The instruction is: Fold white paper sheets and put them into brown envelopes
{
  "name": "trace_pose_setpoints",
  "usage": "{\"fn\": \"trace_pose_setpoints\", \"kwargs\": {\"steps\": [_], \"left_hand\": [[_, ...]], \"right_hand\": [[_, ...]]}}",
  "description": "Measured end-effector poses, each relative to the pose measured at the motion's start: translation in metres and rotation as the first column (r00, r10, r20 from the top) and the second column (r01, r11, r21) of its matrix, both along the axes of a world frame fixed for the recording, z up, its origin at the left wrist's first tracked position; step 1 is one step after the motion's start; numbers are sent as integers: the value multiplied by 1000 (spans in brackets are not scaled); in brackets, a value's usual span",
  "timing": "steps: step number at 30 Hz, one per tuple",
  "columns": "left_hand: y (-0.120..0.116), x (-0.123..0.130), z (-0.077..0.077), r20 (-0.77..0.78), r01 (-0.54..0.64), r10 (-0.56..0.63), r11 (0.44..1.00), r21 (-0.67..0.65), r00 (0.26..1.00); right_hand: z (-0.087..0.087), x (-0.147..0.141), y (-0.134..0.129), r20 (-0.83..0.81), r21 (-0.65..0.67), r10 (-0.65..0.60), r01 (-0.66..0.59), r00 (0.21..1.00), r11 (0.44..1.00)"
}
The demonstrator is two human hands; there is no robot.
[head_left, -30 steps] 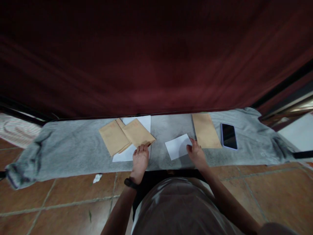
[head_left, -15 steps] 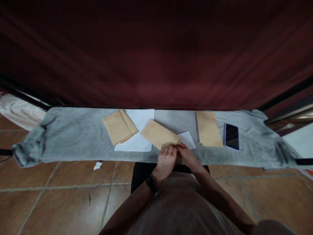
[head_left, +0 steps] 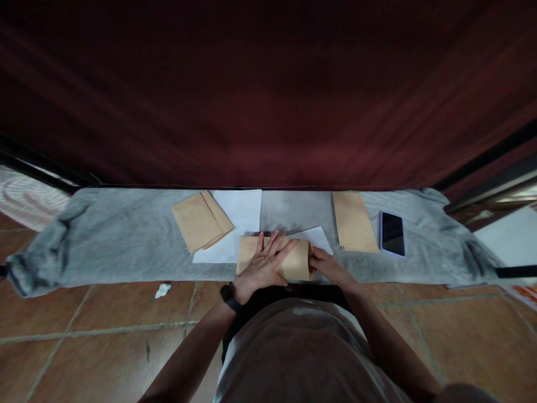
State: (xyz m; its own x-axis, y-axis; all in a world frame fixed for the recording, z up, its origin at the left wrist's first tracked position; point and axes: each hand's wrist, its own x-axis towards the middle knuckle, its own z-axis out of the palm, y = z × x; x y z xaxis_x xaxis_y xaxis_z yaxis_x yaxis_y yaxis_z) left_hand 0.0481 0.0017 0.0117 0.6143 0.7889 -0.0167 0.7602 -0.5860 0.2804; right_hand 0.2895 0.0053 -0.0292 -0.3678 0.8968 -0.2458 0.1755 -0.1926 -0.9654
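Note:
A brown paper envelope point(head_left: 297, 266) lies at the front edge of the grey cloth, its right end bulging open. My left hand point(head_left: 266, 267), wearing a dark wristband, rests flat across it with fingers spread. At the open end is my right hand point(head_left: 333, 270), fingers bent round the envelope's mouth and fingertips partly hidden inside it. Behind the envelope, a folded-looking white paper point(head_left: 319, 237) sticks out. To the left, a larger white sheet point(head_left: 245, 207) lies partly under other brown envelopes point(head_left: 197, 222).
More brown envelopes point(head_left: 356, 223) lie stacked to the right, beside a phone point(head_left: 392, 234) with a dark screen. The grey cloth point(head_left: 126, 235) covers a narrow surface before a dark red curtain point(head_left: 268, 112). A white scrap point(head_left: 163, 290) is on the tiled floor.
The envelope has turned from slanting to nearly level and come closer to me. My left hand has opened from curled fingers and spread over it. Its right end now gapes at my right hand.

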Motion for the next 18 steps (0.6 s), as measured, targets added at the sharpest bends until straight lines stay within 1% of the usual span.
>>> {"fn": "trace_pose_setpoints", "kwargs": {"steps": [2,4,5,7,8,9,10,11,13,15,16,18], "left_hand": [[0,2,0,15,-12,11,999,43,1000],[-2,4,-2,22,-36,34,995,91,999],[-2,5,-3,21,-49,47,993,110,999],[-4,9,-5,22,-81,79,987,141,997],[-4,12,-5,26,-100,97,983,157,995],[-4,15,-5,31,-119,115,978,172,993],[-4,18,-4,37,-135,130,973,186,991],[-4,22,-3,42,-143,137,970,199,990],[-5,30,0,33,-123,119,968,221,992],[-7,37,4,0,-74,76,968,241,997],[-9,40,6,-22,-47,54,968,248,998],[-14,43,9,-65,-7,24,966,257,998]], "right_hand": [[-5,2,3,82,52,-63,59,995,997],[-4,5,3,188,142,-179,154,966,978],[-2,6,1,239,213,-258,208,936,955],[7,10,-4,285,360,-401,290,871,887],[12,11,-7,275,405,-440,312,855,859],[16,12,-10,247,420,-450,323,858,848],[20,12,-12,210,407,-434,325,876,854],[24,13,-12,175,373,-401,316,899,872],[27,16,-10,145,267,-285,240,948,933],[30,21,-4,153,151,-107,83,983,985],[31,25,-1,154,106,-3,-14,988,994],[35,33,4,153,52,190,-200,970,979]]}}
